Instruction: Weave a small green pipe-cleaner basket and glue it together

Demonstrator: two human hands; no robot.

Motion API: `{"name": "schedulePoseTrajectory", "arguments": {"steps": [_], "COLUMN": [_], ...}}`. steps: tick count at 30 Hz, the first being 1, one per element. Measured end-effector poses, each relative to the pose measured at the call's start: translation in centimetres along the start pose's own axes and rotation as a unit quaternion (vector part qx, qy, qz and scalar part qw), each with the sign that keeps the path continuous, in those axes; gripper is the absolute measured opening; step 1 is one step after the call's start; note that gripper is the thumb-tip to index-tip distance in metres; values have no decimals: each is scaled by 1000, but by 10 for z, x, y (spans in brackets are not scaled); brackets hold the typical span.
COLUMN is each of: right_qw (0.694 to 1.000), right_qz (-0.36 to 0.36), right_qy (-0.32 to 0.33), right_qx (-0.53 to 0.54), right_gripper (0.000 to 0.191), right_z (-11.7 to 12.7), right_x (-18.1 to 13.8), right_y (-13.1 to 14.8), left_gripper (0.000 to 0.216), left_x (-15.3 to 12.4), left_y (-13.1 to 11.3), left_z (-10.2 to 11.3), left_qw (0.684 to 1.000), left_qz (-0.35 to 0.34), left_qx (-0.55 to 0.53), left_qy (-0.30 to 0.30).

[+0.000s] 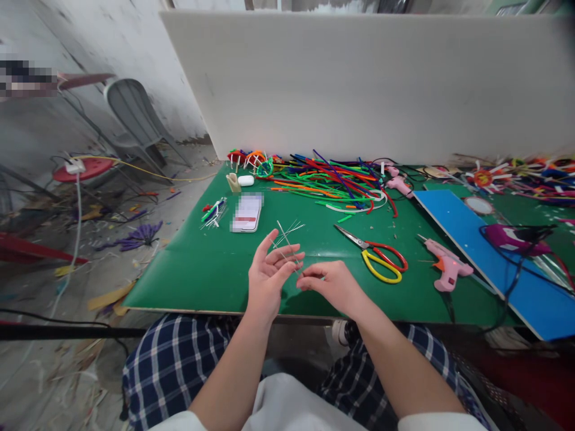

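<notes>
A thin silvery wire [280, 226] slants up from between my two hands at the near part of the table. My left hand [268, 275] holds it at the thumb and fingers, with the other fingers partly spread. At its lower end, my right hand [331, 286] pinches the wire between thumb and forefinger. Just beyond my left fingers, a few similar thin wires [294, 228] lie crossed on the green tabletop [202, 257]. To the right rest scissors [375, 254] with one red and one yellow handle loop, blades pointing away to the left.
A phone [247, 212] and a small bundle of wires and stems [215, 212] lie at the left. Colourful pipe cleaners [323, 179] pile up along the white partition [359, 90]. A pink glue gun [447, 263] and a blue board [494, 257] with cables occupy the right.
</notes>
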State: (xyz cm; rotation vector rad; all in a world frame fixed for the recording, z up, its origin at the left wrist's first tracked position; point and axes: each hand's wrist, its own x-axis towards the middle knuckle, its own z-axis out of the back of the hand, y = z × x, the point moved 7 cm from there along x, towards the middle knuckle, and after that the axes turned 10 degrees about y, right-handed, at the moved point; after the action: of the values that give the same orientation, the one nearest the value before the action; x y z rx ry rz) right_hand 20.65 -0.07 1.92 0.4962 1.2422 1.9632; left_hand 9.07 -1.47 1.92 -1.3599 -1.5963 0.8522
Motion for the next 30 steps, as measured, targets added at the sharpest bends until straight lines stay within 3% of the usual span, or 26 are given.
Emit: {"name": "schedulePoseTrajectory", "arguments": {"steps": [6, 10, 20, 30], "right_qw": [997, 991, 989, 982], "right_qz": [6, 7, 13, 26], "right_qy": [-27, -35, -42, -49], "right_qx": [-78, -132, -144, -180], "right_gripper": [15, 21, 19, 22], "right_z": [5, 7, 5, 1], "right_x": [-2, -2, -3, -5], "right_y": [12, 16, 21, 21], "left_gripper": [41, 41, 44, 33], "left_x": [1, 2, 4, 4], "left_y": [5, 6, 9, 12], "left_z": [2, 4, 8, 10], "left_qw": [999, 999, 997, 994], "left_qz": [21, 24, 42, 56], "left_qx": [-43, -48, -62, -92], "left_qy": [-1, 0, -6, -16]}}
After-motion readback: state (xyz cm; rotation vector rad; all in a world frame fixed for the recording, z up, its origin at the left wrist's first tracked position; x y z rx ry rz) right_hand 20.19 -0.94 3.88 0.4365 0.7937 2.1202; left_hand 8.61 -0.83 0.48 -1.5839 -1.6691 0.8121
